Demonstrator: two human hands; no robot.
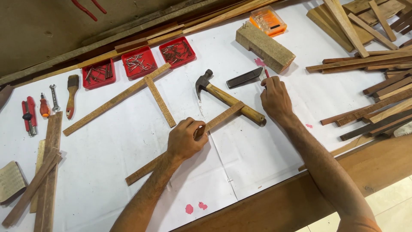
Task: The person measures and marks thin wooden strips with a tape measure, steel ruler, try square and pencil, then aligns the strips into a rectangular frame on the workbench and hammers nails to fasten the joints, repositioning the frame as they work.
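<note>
My left hand [186, 139] grips a long thin wooden strip [223, 115] that lies diagonally on the white sheet, its upper end resting over the handle of a claw hammer [214, 89]. My right hand [274, 98] is closed around a small red-handled tool [266, 73], whose tip is near a dark flat blade [243, 78]. A rough wooden block [265, 46] lies just beyond the right hand.
Three red trays of nails [138, 62] line the back. Two wooden strips form a cross [152, 88]. An orange plastic case [268, 21], a paintbrush [72, 94], pliers [29, 115], a wrench and stacks of wood strips [377, 90] surround the white sheet [107, 159].
</note>
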